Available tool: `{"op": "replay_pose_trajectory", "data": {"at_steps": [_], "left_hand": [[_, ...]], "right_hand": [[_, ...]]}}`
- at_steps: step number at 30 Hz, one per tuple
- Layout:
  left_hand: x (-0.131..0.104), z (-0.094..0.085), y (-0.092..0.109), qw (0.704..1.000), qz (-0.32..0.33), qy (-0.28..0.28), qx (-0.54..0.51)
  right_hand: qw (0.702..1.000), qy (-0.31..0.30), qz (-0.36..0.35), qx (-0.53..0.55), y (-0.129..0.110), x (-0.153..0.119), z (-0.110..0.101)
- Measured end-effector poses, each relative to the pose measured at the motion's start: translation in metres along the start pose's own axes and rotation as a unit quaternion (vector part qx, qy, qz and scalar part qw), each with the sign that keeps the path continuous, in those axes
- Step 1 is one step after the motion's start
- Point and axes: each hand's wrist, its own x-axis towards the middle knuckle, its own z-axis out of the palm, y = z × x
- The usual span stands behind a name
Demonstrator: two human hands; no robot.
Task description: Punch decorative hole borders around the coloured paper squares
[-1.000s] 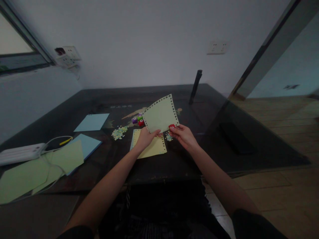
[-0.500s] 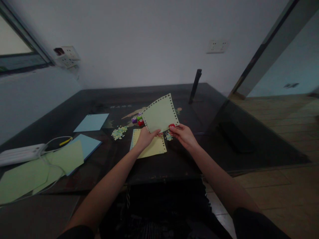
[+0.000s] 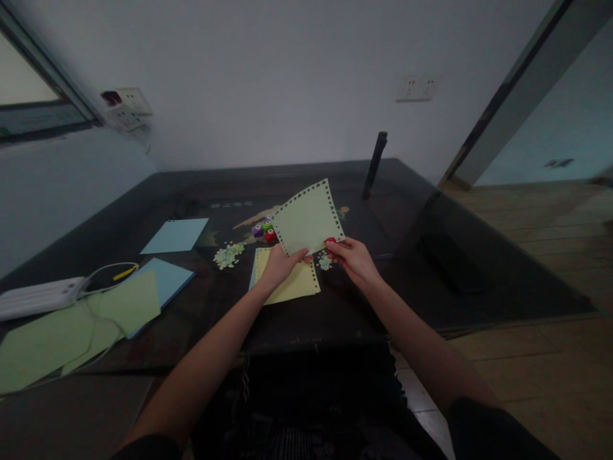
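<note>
A pale green sheet of paper [image 3: 306,217], with shaped holes punched along its edges, is held up off the table and slightly curved. My left hand [image 3: 281,263] pinches its lower edge with the thumb on top. At the sheet's lower right corner, my right hand [image 3: 354,259] is closed on a small red craft punch [image 3: 330,242], which sits over the paper edge. Beneath lies a yellow punched sheet [image 3: 299,284] on other paper. Several small coloured punches [image 3: 266,229] stand behind my left hand. Punched paper bits [image 3: 228,255] form a pile to the left, and more bits [image 3: 324,260] lie near my right hand.
On the left are a blue sheet [image 3: 176,235], a blue stack [image 3: 167,278], green sheets [image 3: 129,306] and a white power strip [image 3: 41,298] with cables. A black upright stick [image 3: 375,166] stands at the back right. A dark flat object [image 3: 453,263] lies on the right.
</note>
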Motion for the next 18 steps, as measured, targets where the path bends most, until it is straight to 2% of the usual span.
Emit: {"op": "replay_pose_trajectory", "data": {"at_steps": [18], "left_hand": [[-0.0003, 0.0007, 0.0002, 1.0, -0.002, -0.004, 0.008]], "right_hand": [[1.0, -0.001, -0.013, -0.007, 0.0013, 0.0013, -0.0005]]}}
